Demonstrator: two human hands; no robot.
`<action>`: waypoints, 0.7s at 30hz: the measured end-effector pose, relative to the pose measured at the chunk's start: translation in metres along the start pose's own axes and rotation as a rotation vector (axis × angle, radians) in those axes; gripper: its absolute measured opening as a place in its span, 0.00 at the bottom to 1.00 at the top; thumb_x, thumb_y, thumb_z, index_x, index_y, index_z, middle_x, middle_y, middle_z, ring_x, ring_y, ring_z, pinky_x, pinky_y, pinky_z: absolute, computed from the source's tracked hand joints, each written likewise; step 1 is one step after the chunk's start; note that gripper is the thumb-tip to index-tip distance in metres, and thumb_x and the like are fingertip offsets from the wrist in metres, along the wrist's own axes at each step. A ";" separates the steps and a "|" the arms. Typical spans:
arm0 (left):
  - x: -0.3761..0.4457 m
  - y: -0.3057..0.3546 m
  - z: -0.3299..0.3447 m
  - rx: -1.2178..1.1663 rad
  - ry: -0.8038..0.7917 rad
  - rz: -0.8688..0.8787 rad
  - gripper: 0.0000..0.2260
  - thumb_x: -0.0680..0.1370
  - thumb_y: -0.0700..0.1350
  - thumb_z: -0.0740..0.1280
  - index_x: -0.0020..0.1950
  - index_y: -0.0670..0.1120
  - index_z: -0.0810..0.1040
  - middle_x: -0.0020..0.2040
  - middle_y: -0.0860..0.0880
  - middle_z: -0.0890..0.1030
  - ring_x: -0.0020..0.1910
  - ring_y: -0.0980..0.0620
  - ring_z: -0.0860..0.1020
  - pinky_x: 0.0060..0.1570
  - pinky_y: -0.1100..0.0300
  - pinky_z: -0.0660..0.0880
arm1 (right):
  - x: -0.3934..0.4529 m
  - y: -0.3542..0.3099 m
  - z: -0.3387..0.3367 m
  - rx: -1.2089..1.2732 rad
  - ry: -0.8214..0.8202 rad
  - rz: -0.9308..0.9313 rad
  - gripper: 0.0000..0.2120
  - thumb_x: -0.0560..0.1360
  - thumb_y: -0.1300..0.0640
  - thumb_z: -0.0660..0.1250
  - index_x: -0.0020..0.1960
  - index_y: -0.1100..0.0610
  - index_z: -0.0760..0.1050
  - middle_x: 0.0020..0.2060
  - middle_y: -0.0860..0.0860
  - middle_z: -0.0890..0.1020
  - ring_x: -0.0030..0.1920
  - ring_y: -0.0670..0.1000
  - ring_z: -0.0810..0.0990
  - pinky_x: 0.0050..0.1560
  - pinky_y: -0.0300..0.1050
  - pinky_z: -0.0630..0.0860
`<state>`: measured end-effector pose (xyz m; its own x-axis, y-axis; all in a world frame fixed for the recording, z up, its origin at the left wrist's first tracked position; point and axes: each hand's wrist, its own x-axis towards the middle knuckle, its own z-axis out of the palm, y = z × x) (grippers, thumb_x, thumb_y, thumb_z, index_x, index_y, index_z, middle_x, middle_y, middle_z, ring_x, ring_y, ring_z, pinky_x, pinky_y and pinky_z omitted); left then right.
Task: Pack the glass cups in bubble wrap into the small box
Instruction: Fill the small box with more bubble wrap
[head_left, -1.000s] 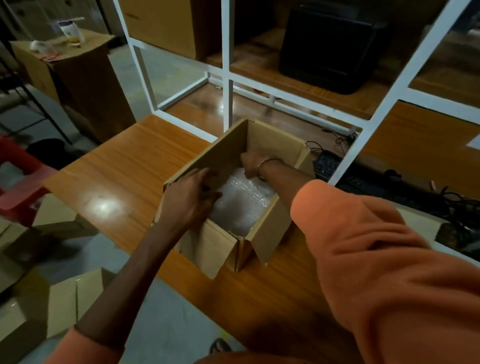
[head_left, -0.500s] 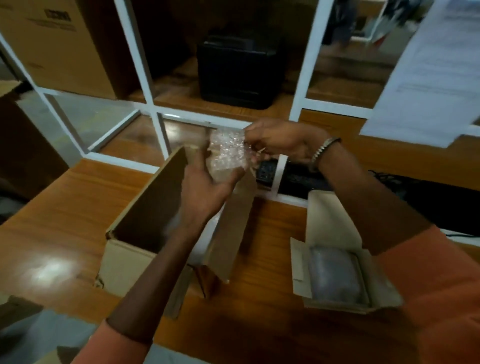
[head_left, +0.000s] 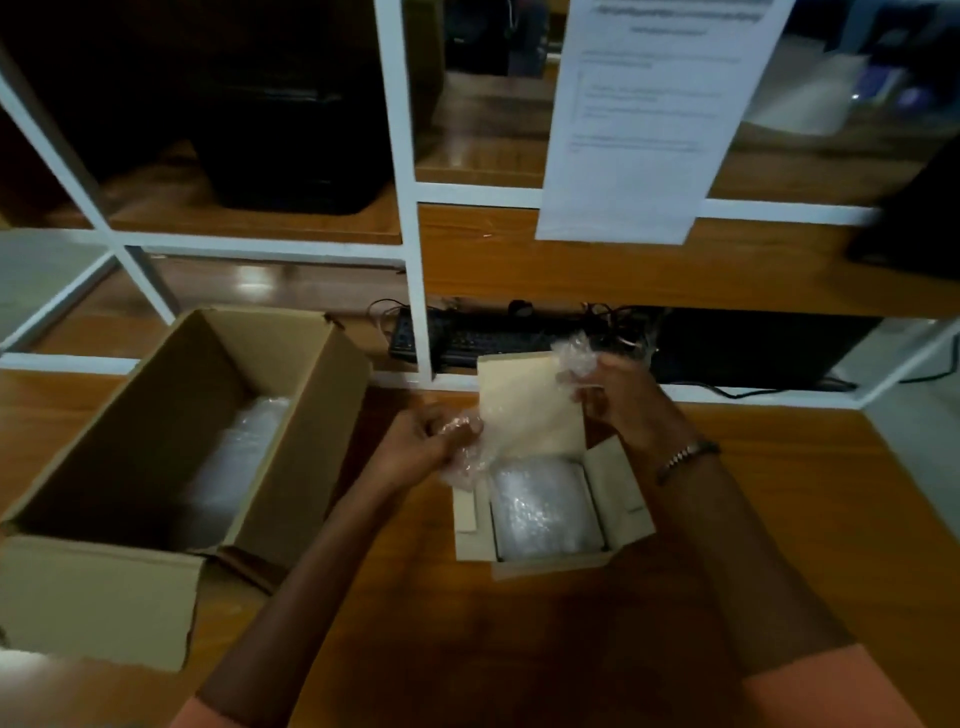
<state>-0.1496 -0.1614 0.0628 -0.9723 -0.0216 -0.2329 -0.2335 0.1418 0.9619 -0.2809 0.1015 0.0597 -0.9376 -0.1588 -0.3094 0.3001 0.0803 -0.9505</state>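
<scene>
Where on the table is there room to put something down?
Bare wood lies on the table right of the small box, and between it and the big box. Both hands hold bubble wrap over the small box.

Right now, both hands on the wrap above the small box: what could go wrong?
1. The wrap is stretched between the left hand and right hand. Whether a cup is inside cannot be seen; if so, a loose end could let it drop.
2. The small box already holds a wrapped bundle that fills most of the opening, so another may not fit.
3. The upright lid could get knocked.
</scene>
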 end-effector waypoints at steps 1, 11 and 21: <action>0.003 -0.010 0.004 0.044 0.002 -0.072 0.21 0.74 0.59 0.77 0.55 0.43 0.85 0.48 0.44 0.88 0.46 0.46 0.86 0.56 0.40 0.83 | -0.003 0.016 -0.012 -0.042 0.050 0.019 0.09 0.82 0.61 0.69 0.59 0.64 0.82 0.47 0.59 0.87 0.37 0.50 0.79 0.33 0.38 0.72; 0.024 -0.059 0.050 0.290 0.137 -0.272 0.04 0.82 0.41 0.71 0.49 0.44 0.85 0.47 0.46 0.87 0.46 0.49 0.86 0.46 0.53 0.84 | -0.023 0.100 -0.047 -0.634 0.026 -0.040 0.08 0.76 0.66 0.72 0.43 0.55 0.77 0.42 0.57 0.83 0.45 0.61 0.84 0.46 0.61 0.84; 0.021 -0.052 0.117 -0.067 0.078 -0.222 0.07 0.83 0.46 0.71 0.58 0.44 0.83 0.52 0.50 0.88 0.42 0.55 0.84 0.38 0.63 0.78 | -0.027 0.082 -0.054 -0.536 -0.141 -0.243 0.14 0.78 0.68 0.72 0.45 0.49 0.77 0.44 0.47 0.83 0.45 0.43 0.81 0.46 0.50 0.79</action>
<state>-0.1563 -0.0531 -0.0087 -0.8942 -0.1218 -0.4308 -0.4398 0.0591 0.8961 -0.2408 0.1649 -0.0084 -0.9249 -0.3607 -0.1203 -0.0849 0.5043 -0.8593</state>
